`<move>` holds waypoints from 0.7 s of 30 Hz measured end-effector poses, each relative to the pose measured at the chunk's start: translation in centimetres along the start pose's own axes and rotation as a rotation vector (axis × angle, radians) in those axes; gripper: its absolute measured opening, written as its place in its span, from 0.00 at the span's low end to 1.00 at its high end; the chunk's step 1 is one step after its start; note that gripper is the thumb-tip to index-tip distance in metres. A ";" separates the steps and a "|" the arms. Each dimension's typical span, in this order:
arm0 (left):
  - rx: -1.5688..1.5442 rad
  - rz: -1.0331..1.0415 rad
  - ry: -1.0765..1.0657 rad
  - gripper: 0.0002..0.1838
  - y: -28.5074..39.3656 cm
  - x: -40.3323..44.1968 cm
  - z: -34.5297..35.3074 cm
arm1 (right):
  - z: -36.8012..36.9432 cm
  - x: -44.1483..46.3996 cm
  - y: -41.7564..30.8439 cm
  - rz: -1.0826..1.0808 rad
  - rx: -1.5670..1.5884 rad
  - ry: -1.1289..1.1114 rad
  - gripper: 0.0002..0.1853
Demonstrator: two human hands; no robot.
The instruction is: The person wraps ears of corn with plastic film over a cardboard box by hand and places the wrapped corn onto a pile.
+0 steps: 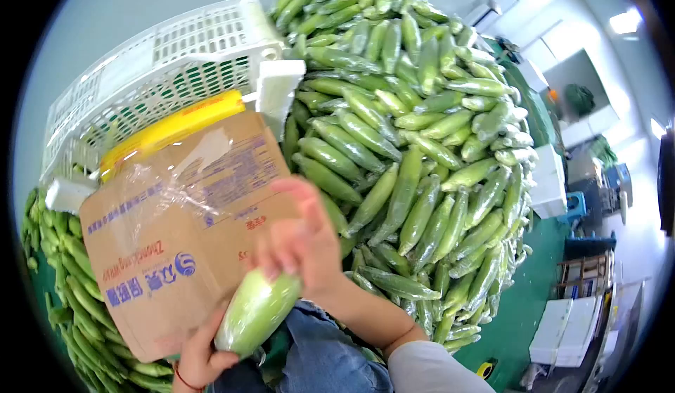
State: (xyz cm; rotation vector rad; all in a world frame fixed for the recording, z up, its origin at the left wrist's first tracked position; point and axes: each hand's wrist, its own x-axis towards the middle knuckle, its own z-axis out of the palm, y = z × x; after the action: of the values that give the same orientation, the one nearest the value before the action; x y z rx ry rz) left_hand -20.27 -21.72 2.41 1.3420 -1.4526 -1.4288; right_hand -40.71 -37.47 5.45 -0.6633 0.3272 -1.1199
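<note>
A pale green vegetable [259, 311], wrapped in shiny clear film, is held low in front of me, over my lap. My left hand [204, 347], with a red string at the wrist, grips its lower end. My right hand [299, 242] is at its upper end, slightly blurred, the lower fingertips on the wrap and one finger raised. Just behind them lies a cardboard box [190, 231] with blue and red print and crumpled clear film on top. A yellow roll or tube [172, 131] lies along the box's far edge.
Film-wrapped green vegetables [422, 175] form a large pile at the centre right. More green vegetables [81, 294] lie at the left. A white plastic crate [176, 55] stands behind the box. White boxes [569, 330] and a blue stool [575, 205] are at the right.
</note>
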 end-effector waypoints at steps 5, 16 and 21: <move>0.376 -0.032 -0.040 0.33 5.1 6.8 1.7 | -2.3 -5.3 3.8 0.080 -0.041 0.207 0.40; 1.100 0.267 0.394 0.36 -4.6 25.8 -7.4 | -23.8 -1.1 -10.0 -0.304 -0.898 0.962 0.29; 0.746 0.485 0.610 0.31 -3.5 20.3 -11.0 | -12.1 2.4 -0.5 -0.160 -1.663 0.159 0.37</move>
State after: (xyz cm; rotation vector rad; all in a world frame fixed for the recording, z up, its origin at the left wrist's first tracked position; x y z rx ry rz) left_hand -13.71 -43.49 -2.98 1.5066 -1.7558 -0.1110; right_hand -46.78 -43.64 -3.29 -2.0618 1.4093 -0.8496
